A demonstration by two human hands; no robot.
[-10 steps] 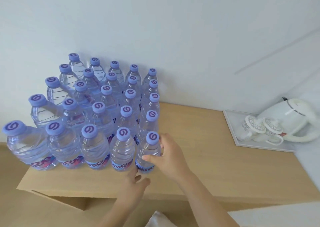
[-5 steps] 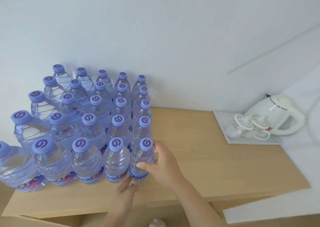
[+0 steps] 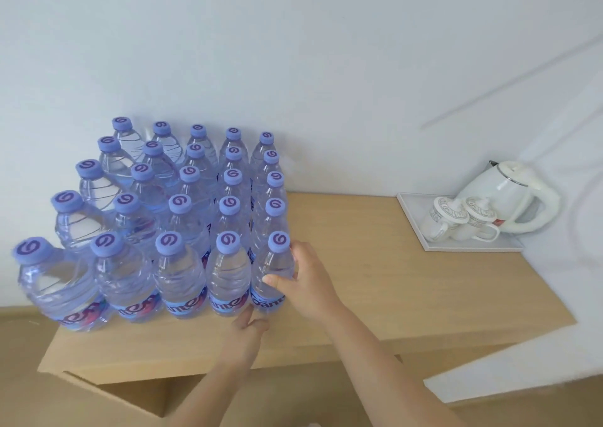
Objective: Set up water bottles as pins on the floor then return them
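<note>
Several clear water bottles with purple caps stand packed in rows on a light wooden table (image 3: pixel 375 263), against the white wall. My right hand (image 3: pixel 306 280) wraps around the front right bottle (image 3: pixel 275 263), thumb on its front and fingers on its right side. That bottle stands upright on the table beside its neighbour (image 3: pixel 228 273). My left hand (image 3: pixel 249 327) is lower, fingers loosely curled near the base of these two front bottles, holding nothing.
A white tray (image 3: pixel 473 247) at the table's back right holds two lidded white mugs (image 3: pixel 456 218) and a white electric kettle (image 3: pixel 512 195). An open cardboard box flap (image 3: pixel 98 390) sits below the table's front edge. White bedding (image 3: pixel 571 312) lies to the right.
The view shifted, so the bottles and table sit differently in frame. My right hand stays on the front right bottle and my left hand stays just below it.
</note>
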